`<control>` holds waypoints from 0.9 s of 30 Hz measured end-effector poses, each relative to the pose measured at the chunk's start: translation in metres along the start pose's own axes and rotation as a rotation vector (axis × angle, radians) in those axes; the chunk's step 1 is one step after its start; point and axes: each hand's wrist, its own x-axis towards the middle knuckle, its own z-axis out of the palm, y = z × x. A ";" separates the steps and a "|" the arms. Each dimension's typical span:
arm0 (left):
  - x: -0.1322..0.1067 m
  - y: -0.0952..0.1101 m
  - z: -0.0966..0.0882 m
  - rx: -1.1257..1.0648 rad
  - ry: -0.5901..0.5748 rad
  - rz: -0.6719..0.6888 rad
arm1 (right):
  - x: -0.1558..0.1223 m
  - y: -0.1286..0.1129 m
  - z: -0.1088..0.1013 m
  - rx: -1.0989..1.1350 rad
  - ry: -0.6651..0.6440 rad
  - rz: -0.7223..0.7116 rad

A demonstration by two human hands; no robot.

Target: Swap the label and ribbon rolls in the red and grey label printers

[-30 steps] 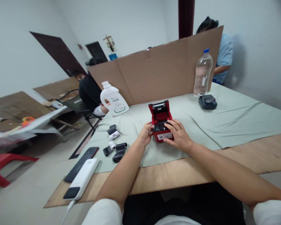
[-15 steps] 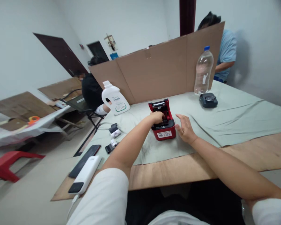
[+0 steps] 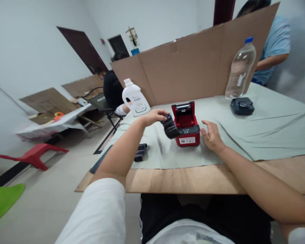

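A red and black label printer (image 3: 188,139) stands on the cloth in front of me, its lid raised and the red inside showing. My left hand (image 3: 155,117) pinches a black cartridge (image 3: 170,126), somewhat blurred, just left of the printer. Against the printer's front left corner the cartridge overlaps in view; I cannot tell if they touch. Close to the printer's right side is my right hand (image 3: 212,135), fingers apart and holding nothing. Black roller-like parts (image 3: 141,152) lie on the cloth beyond my left forearm, which partly covers them.
A white jug (image 3: 137,101) stands at the back left by a cardboard screen (image 3: 183,74). At the back right are a clear bottle (image 3: 241,71) and a dark boxy device (image 3: 242,106). A dark phone (image 3: 99,161) lies at the left edge. Two people sit beyond the screen.
My left hand has come out of the printer and moved left, bringing the black cartridge with it. My right hand stays beside the printer. The view has shifted.
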 end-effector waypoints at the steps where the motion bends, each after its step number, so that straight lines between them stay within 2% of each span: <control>1: -0.006 -0.007 -0.018 0.054 0.059 -0.058 | 0.000 -0.001 0.001 0.003 -0.005 0.003; 3: -0.016 -0.025 -0.046 0.229 0.136 -0.198 | 0.000 -0.003 0.003 0.006 -0.015 0.006; 5: -0.025 -0.047 -0.064 0.445 0.177 -0.319 | 0.000 -0.004 0.005 0.007 -0.019 0.010; 9: -0.038 -0.087 -0.070 0.684 0.223 -0.415 | -0.001 -0.003 0.005 0.016 -0.032 0.006; 13: -0.046 -0.109 -0.075 0.755 0.328 -0.410 | -0.001 0.000 0.004 0.013 -0.046 0.016; 18: -0.064 -0.127 -0.089 0.746 0.434 -0.465 | -0.001 0.000 0.003 0.008 -0.059 0.022; 22: -0.080 -0.140 -0.086 0.644 0.513 -0.476 | -0.001 0.000 0.004 0.014 -0.052 0.023; 25: -0.083 -0.136 -0.083 0.532 0.630 -0.442 | -0.001 0.001 0.004 0.013 -0.043 0.025; 27: -0.081 -0.124 -0.086 0.430 0.704 -0.405 | -0.001 0.002 0.005 0.014 -0.042 0.023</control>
